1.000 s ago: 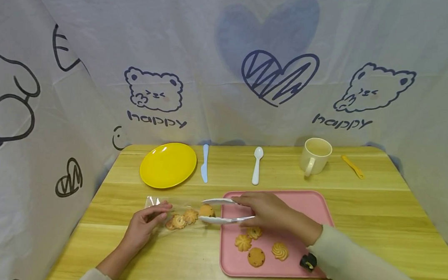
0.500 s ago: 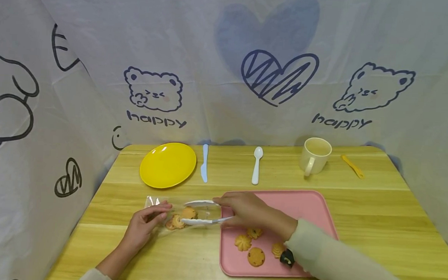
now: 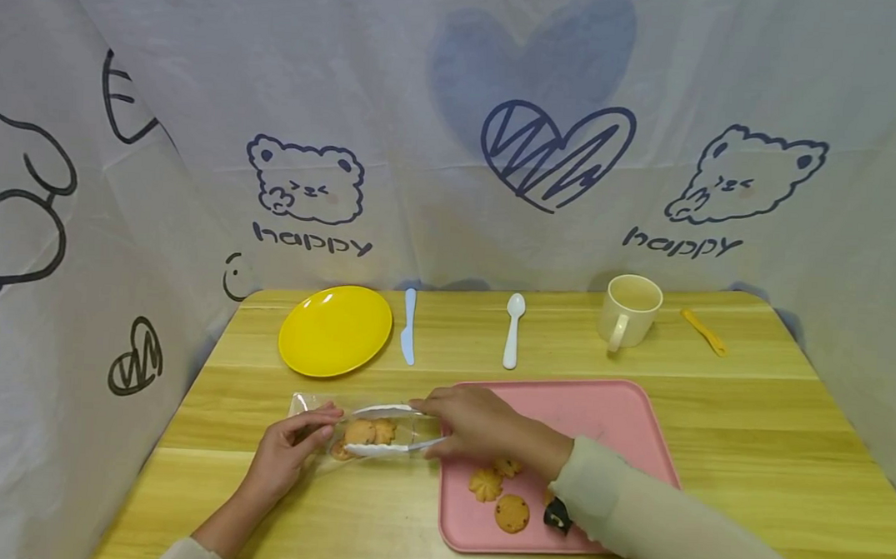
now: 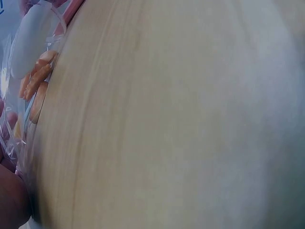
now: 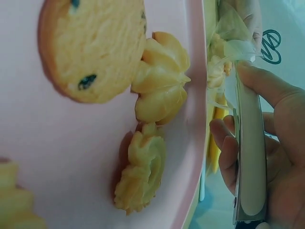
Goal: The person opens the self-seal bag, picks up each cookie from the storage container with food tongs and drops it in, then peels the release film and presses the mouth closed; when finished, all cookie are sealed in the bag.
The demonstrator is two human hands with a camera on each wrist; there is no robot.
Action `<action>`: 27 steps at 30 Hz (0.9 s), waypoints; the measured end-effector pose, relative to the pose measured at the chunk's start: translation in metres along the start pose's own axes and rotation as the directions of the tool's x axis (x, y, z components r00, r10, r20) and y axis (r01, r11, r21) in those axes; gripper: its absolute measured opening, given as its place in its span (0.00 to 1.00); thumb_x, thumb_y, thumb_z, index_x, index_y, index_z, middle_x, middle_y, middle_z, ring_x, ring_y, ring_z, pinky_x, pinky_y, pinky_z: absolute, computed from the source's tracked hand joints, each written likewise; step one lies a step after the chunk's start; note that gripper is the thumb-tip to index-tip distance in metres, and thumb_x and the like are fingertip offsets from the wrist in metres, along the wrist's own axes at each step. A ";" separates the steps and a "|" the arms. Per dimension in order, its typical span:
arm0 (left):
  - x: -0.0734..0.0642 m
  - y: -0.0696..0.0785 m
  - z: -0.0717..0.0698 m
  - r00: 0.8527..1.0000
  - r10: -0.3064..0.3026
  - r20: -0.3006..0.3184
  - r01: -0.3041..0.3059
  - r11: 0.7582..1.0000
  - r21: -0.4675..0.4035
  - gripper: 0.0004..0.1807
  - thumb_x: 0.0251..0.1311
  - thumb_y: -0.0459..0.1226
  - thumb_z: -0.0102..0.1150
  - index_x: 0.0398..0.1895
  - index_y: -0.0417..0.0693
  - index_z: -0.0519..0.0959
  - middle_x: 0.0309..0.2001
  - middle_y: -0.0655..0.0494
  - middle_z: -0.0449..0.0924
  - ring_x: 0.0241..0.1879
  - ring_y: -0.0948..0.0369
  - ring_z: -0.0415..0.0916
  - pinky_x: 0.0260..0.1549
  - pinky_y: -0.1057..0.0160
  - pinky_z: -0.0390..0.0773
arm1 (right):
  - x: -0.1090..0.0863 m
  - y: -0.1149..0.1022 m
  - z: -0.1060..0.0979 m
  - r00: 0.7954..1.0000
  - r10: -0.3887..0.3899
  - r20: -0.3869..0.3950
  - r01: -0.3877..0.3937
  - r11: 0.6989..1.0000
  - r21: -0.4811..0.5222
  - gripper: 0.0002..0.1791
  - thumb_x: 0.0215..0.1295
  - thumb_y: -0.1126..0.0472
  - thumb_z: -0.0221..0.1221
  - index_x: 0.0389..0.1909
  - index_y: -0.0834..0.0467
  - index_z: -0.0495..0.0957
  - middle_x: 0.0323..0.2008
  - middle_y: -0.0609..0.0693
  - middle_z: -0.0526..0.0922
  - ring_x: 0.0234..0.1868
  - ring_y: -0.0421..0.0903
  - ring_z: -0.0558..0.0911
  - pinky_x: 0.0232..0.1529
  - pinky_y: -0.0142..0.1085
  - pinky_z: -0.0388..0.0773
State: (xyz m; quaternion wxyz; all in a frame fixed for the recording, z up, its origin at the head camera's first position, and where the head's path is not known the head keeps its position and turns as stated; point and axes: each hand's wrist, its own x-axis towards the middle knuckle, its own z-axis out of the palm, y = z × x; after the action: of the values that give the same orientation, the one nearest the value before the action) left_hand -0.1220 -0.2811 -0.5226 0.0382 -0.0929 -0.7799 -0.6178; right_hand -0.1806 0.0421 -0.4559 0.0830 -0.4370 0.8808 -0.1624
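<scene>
My left hand [image 3: 286, 452] pinches the left end of a clear plastic bag [image 3: 303, 402] lying on the table. In my right hand [image 3: 479, 423] is a pair of tongs [image 3: 380, 450], its white ends reaching into the bag from the right. Several cookies [image 3: 360, 432] sit inside the bag; a round one lies between the tongs' ends, and I cannot tell whether they press it. The right wrist view shows fingers and thumb around the tongs' metal handle [image 5: 250, 152]. More cookies [image 3: 486, 485] lie on the pink tray [image 3: 593, 402], partly under my right forearm.
A yellow plate [image 3: 336, 331], a light blue knife [image 3: 409, 326], a white spoon [image 3: 513, 331], a cream mug [image 3: 630, 311] and a small yellow utensil [image 3: 703, 332] line the back of the table. Behind them hangs a printed white cloth [image 3: 435, 229].
My right hand has moved left, pushing the tongs deeper into the bag. The round cookie between their ends has shifted left with them. My left hand has stayed in place.
</scene>
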 end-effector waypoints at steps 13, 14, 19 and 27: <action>0.001 0.000 0.000 1.000 0.004 0.005 -0.004 1.000 0.000 0.13 0.69 0.27 0.61 0.51 0.24 0.82 0.55 0.38 0.84 0.66 0.71 0.74 0.64 0.77 0.71 | -0.009 0.002 -0.003 0.999 0.032 -0.008 -0.032 0.999 0.036 0.43 0.61 0.41 0.72 0.73 0.53 0.72 0.60 0.47 0.82 0.58 0.45 0.81 0.57 0.43 0.82; 0.001 0.001 0.000 1.000 0.007 0.006 -0.007 1.000 -0.004 0.12 0.69 0.27 0.61 0.50 0.24 0.82 0.55 0.38 0.84 0.66 0.71 0.74 0.64 0.77 0.71 | -0.010 0.003 -0.004 0.999 0.035 -0.012 -0.035 0.999 0.037 0.43 0.60 0.42 0.72 0.73 0.53 0.72 0.59 0.47 0.82 0.57 0.45 0.81 0.57 0.43 0.83; 0.000 0.000 0.000 1.000 0.011 0.009 -0.011 1.000 -0.011 0.12 0.69 0.27 0.61 0.49 0.23 0.81 0.55 0.39 0.85 0.66 0.71 0.74 0.64 0.77 0.71 | -0.019 0.005 -0.007 0.998 0.047 -0.030 -0.045 0.998 0.045 0.43 0.60 0.41 0.73 0.73 0.54 0.72 0.60 0.48 0.82 0.57 0.45 0.81 0.57 0.43 0.83; 0.000 0.002 0.000 1.000 -0.012 0.006 0.012 1.000 0.015 0.13 0.70 0.29 0.61 0.53 0.27 0.82 0.55 0.39 0.85 0.67 0.72 0.72 0.64 0.78 0.71 | -0.039 0.014 -0.011 0.996 0.077 -0.042 -0.073 0.994 0.077 0.42 0.61 0.43 0.73 0.73 0.55 0.72 0.65 0.50 0.80 0.64 0.48 0.79 0.64 0.48 0.80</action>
State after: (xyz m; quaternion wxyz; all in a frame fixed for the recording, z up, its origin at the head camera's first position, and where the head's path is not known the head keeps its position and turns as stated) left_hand -0.1216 -0.2807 -0.5211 0.0329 -0.0899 -0.7851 -0.6120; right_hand -0.1703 0.0832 -0.4507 0.0859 -0.3964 0.8914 -0.2021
